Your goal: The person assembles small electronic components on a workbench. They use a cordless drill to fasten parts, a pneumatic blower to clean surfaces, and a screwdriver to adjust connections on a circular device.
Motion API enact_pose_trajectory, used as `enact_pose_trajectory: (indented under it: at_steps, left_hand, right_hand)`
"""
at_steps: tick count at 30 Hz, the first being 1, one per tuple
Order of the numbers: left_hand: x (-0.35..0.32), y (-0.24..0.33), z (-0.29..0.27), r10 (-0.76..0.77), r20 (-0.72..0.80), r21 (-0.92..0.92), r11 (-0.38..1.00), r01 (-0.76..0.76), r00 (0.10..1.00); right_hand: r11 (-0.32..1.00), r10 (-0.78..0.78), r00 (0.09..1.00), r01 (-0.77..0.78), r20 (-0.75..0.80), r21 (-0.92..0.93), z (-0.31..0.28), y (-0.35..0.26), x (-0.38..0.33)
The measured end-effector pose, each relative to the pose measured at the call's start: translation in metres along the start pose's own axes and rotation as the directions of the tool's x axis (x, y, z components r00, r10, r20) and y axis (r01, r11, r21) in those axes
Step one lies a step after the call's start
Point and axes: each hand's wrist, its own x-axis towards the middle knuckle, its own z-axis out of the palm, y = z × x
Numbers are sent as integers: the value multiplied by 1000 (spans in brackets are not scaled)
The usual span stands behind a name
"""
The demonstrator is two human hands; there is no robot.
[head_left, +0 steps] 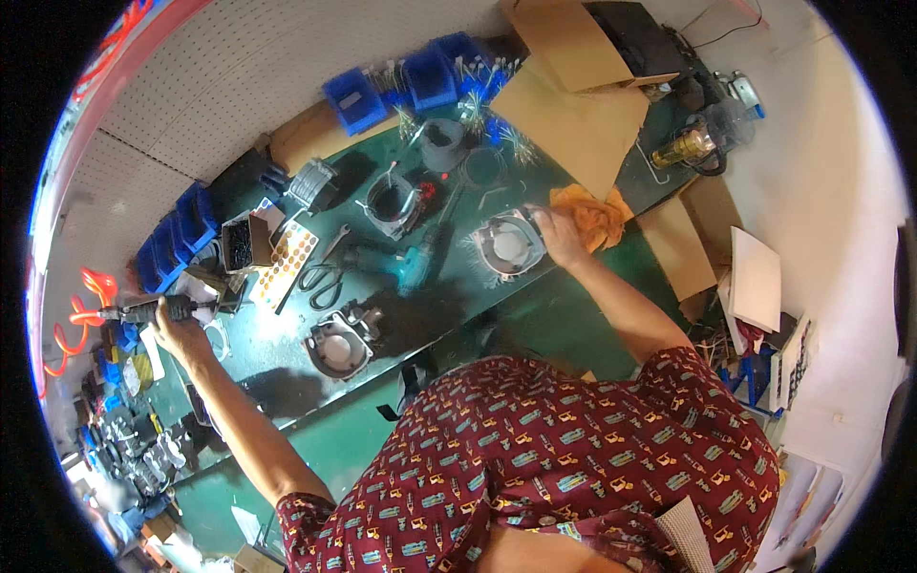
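My left hand (179, 329), far out at the left, is closed around a black air screwdriver (153, 311) with a coiled orange hose (63, 351) at its end. At the right part of the bench, my right hand (560, 235) has its fingers on the rim of a metal motor housing (507, 245) with a pale round centre. A second metal housing (339, 349) sits near the bench's front edge, between my hands. Black-handled scissors (322, 284), a wrench (335, 243) and a teal power drill (412, 268) lie behind it.
An orange cloth (588, 218) lies beyond my right hand. Wire-wound rings (390, 204) stand farther back on the green bench (449, 304). Blue bins (355, 100) and cardboard (571, 122) line the back. A small box of dark screws (245, 243) stands by a dotted sheet (286, 265).
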Motion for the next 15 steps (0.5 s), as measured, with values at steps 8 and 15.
enact_pose_trajectory:
  at_steps: [8, 15]
  left_hand:
    - [-178, 80, 182, -99, 282, -482, 845, 230, 954]
    - [-300, 84, 270, 127, 227, -339, 940, -43, 966]
  right_hand:
    - [976, -208, 978, 208, -12, 58, 29, -29, 3]
    - [973, -136, 989, 123, 53, 196, 29, -4, 5]
